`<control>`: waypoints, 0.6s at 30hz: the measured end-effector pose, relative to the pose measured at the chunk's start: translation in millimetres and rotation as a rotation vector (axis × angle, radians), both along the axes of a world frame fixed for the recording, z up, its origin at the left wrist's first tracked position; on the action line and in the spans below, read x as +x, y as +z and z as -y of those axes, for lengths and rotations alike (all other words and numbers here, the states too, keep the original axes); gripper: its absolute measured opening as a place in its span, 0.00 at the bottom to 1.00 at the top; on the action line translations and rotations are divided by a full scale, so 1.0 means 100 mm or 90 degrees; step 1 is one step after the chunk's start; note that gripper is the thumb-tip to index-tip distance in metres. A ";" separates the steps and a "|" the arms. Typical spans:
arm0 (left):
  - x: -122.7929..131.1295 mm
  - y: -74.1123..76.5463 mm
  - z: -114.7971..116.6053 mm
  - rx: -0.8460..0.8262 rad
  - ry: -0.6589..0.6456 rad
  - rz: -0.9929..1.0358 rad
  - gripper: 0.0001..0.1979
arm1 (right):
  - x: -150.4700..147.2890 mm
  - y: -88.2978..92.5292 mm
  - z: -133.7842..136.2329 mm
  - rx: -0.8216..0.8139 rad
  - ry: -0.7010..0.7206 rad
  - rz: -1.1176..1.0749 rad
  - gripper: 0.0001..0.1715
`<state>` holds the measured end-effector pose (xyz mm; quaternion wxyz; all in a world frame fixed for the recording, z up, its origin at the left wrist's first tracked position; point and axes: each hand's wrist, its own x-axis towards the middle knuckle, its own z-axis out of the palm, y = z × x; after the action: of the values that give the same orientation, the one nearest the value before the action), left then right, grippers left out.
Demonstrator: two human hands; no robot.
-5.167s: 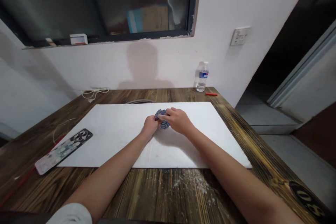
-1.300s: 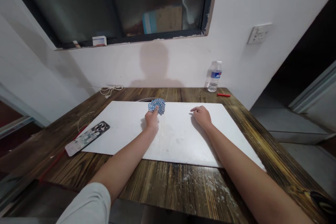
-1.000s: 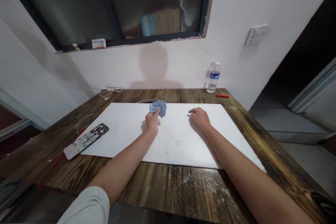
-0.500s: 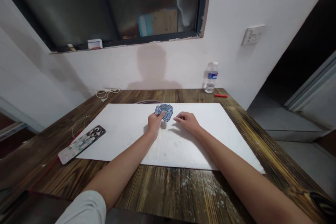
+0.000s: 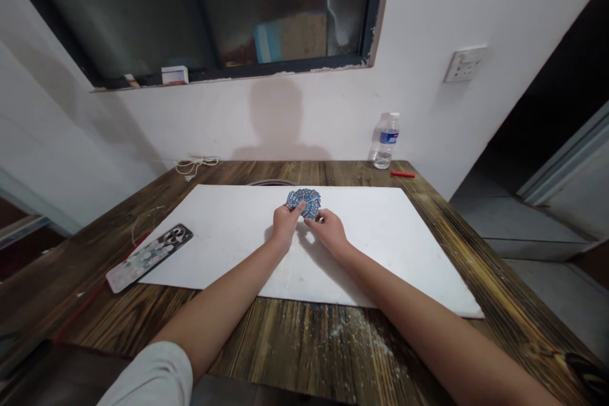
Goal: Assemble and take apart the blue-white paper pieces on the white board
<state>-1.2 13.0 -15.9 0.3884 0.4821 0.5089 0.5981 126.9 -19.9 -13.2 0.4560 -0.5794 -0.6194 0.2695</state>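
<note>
As I watch, L hand (image 5: 286, 225) pinches blue card fan (image 5: 304, 202); R hand (image 5: 329, 232) at 4 o'clock, fingers loose.

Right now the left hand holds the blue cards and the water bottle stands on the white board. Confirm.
Wrong: the head view shows the water bottle on the wooden table beyond the white board. The left hand does hold the blue cards.
</note>
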 end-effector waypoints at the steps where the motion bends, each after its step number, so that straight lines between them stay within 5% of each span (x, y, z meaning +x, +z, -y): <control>1: 0.00 -0.01 -0.01 0.002 -0.002 0.009 0.20 | 0.00 -0.01 -0.01 -0.002 0.005 -0.007 0.14; 18: -0.04 -0.08 -0.08 -0.016 0.025 0.054 0.25 | 0.06 0.01 -0.02 -0.069 0.153 0.017 0.11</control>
<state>-5.5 21.2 -24.1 0.4040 0.4411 0.5091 0.6189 133.1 -18.0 -11.7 0.3800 -0.5284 -0.6750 0.3475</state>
